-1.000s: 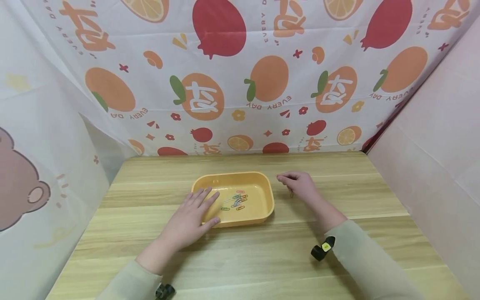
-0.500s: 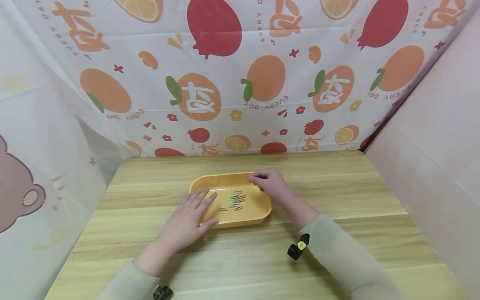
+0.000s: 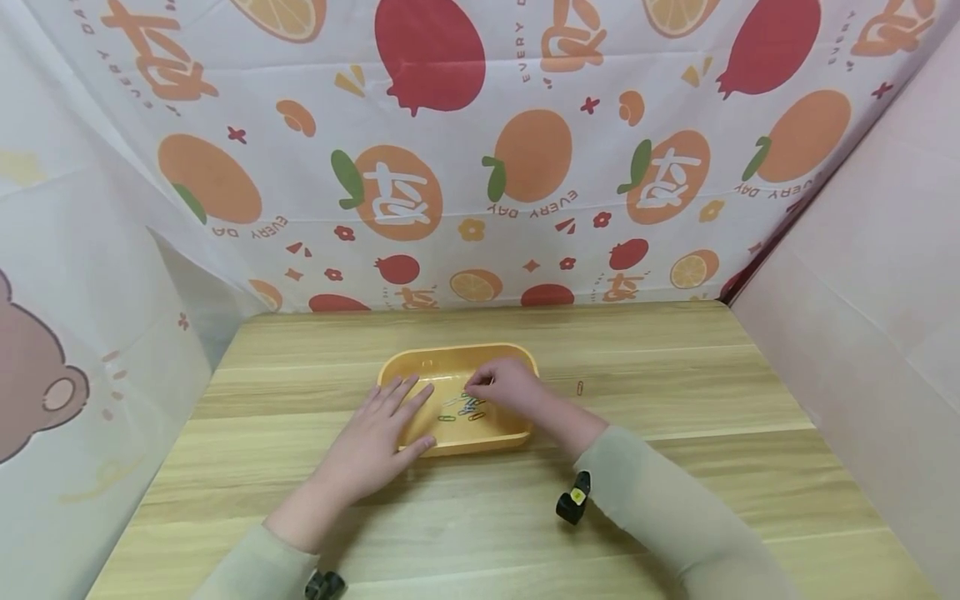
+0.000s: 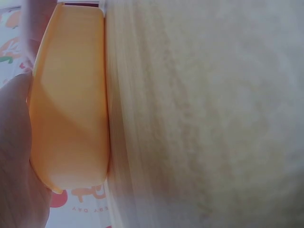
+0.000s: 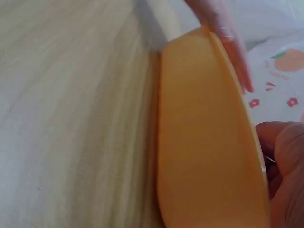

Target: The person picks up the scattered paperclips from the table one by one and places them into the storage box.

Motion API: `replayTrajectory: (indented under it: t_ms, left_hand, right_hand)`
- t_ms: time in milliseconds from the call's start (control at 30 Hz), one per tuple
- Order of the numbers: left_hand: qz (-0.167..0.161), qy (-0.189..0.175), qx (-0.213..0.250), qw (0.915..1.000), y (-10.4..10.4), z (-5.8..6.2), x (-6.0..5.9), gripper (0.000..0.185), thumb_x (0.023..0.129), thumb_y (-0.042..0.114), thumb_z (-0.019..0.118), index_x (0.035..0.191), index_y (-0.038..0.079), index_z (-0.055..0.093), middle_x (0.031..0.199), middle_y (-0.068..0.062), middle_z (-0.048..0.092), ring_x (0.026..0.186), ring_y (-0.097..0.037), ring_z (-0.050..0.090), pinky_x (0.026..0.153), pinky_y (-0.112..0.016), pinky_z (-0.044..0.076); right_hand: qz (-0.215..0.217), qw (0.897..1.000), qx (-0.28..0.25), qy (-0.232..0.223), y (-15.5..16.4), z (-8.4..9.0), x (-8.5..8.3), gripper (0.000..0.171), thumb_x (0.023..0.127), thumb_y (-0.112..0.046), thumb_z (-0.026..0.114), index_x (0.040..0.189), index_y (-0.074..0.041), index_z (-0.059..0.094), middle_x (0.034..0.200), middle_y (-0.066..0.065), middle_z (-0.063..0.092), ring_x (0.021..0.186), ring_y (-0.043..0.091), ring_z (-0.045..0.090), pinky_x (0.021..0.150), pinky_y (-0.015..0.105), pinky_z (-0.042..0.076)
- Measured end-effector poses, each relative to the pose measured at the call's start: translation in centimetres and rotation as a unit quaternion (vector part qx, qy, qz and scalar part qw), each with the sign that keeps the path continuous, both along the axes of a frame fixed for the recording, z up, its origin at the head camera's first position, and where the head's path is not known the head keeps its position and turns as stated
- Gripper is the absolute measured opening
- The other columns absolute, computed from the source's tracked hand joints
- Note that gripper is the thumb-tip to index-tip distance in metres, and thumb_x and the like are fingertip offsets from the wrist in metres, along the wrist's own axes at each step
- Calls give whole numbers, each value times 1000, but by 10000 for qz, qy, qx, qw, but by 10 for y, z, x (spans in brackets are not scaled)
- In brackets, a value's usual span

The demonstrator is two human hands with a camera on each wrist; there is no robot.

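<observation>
A yellow plastic tray [image 3: 420,357] lies on the wooden table, with several coloured paper clips [image 3: 471,407] loosely heaped in it. My left hand [image 3: 367,450] rests on its left end, fingers spread over the rim and thumb along the near side. My right hand [image 3: 510,387] is over the tray, thumb and forefinger pinching a small reddish paper clip [image 3: 468,389] just above the heap; the fingers mostly hide it. A green paper clip [image 3: 447,418] lies apart in the tray. One reddish paper clip [image 3: 580,388] is on the table, right of the tray.
The wooden table [image 3: 645,500] ends at a fruit-print cloth [image 3: 465,167] behind it. White cloth walls stand at the left and right. Black wrist cameras [image 3: 573,500] are strapped at both sleeves.
My right hand has moved left from the table beside the tray, over its rim, to the heap of clips. The clip on the table has come into clearer view. The left hand stays put.
</observation>
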State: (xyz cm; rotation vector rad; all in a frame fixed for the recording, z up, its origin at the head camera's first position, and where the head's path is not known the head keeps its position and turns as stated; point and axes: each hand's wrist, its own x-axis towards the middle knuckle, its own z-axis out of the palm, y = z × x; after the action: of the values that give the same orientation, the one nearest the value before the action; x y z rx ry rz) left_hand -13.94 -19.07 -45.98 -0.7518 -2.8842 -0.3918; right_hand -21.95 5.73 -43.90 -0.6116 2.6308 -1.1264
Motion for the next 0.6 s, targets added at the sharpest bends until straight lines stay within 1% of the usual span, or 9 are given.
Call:
replayTrajectory:
  t_ms: [100, 167, 267, 367, 533, 600]
  left_hand:
    - [-28, -11, -7, 10000, 0, 0, -1, 74, 95, 58, 55, 157, 24, 31, 163, -9, 25, 149, -34, 19, 120, -56, 15]
    - [-38, -22, -10, 10000, 0, 0, -1, 74, 96, 60, 53, 157, 24, 31, 163, -9, 24, 149, -34, 19, 120, -56, 15]
    - [-44, -39, -10, 10000, 0, 0, -1, 74, 96, 61, 51, 157, 25, 31, 163, -8, 24, 149, -34, 19, 120, -56, 14]
    - [-38, -67, -10, 10000, -1, 0, -1, 74, 96, 61, 52, 158, 26, 29, 163, -8, 24, 149, -33, 19, 120, -55, 14]
    - [-26, -75, -24, 10000, -1, -1, -1, 75, 96, 64, 48, 158, 28, 27, 163, -7, 23, 150, -33, 18, 121, -54, 13]
    - [-29, -78, -10, 10000, -1, -1, -1, 75, 96, 64, 49, 158, 28, 28, 163, -7, 24, 150, -33, 18, 121, -54, 13]
  right_hand:
    - [248, 9978, 598, 110, -6, -3, 3, 12, 91, -26, 73, 90, -17, 80, 81, -15, 70, 75, 5, 59, 70, 24, 50]
    - [387, 9944, 971, 174, -10, -6, 5, 10, 91, -27, 73, 87, -21, 80, 79, -17, 68, 73, 4, 58, 71, 24, 50]
    - [615, 9859, 1506, 384, -15, -11, 7, 9, 90, -28, 73, 84, -25, 78, 78, -20, 66, 73, 2, 57, 72, 23, 49]
    - [829, 9755, 1928, 666, -19, -14, 8, 9, 89, -28, 72, 82, -27, 78, 79, -21, 65, 74, 0, 57, 73, 22, 49]
    - [1013, 9657, 2222, 886, -22, -15, 9, 10, 89, -30, 73, 82, -27, 78, 80, -20, 66, 74, -1, 57, 70, 21, 49]
    - [1057, 9634, 2276, 942, -23, -15, 9, 10, 90, -30, 73, 81, -26, 77, 80, -19, 66, 73, 0, 57, 69, 21, 49]
